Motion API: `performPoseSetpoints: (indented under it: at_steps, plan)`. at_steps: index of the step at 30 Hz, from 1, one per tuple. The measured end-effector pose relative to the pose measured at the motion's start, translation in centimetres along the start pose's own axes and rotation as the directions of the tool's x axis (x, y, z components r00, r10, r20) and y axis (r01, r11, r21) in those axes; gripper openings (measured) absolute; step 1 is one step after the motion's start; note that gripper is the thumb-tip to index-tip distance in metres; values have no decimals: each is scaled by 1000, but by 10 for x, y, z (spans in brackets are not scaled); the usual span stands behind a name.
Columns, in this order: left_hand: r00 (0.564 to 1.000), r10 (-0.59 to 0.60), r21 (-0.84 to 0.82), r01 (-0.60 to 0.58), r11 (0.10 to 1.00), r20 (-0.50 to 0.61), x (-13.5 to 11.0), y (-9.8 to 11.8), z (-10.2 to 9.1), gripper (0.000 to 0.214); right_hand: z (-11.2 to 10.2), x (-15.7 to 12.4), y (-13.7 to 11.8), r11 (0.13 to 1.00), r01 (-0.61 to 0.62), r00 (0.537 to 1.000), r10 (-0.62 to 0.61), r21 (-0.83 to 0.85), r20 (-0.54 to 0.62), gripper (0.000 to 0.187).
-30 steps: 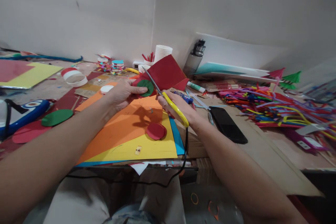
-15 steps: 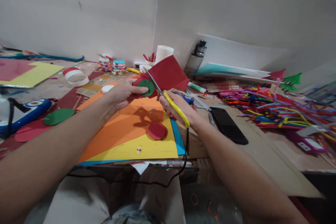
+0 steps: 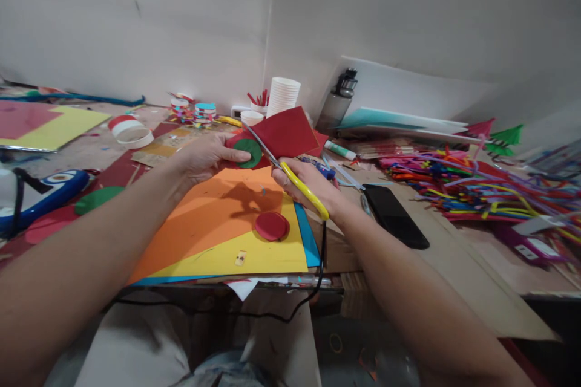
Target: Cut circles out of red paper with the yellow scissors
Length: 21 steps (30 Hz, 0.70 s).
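While L fingers (image 3: 235,155) pinch grn disc (image 3: 255,151), R fingers (image 3: 280,177) grip yel. scissors (image 3: 302,185).

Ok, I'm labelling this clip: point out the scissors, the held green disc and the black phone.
Scissors (image 3: 293,178), head view: yellow handle.
Green disc (image 3: 255,152), head view: uncovered face.
Black phone (image 3: 396,216), head view: middle of screen.
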<state>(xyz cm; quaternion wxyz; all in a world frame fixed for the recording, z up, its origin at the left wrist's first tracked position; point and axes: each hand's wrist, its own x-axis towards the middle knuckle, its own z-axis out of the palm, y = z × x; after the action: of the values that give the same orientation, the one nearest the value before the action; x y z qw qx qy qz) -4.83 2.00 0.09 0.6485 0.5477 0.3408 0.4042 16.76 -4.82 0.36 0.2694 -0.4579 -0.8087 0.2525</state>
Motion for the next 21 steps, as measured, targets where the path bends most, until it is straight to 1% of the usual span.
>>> performPoseSetpoints:
  at_steps: [3,11,18,21]
  plan:
    - [1000,-13,23,13,1000,5,1,1,-3,21,0,-1,-1,1000,8,1000,-8,-20,-8,45]
    - [995,-10,43,5,999,100,2,2,-11,22,0,-3,-1,999,32,999,-32,-40,12,41]
    - [996,-27,99,18,995,86,2,3,-13,27,-1,-3,-2,999,9,1000,-8,-50,28,39]
    - [998,-26,102,20,995,58,4,1,-15,28,-2,-4,-1,997,-10,999,12,-78,32,39]
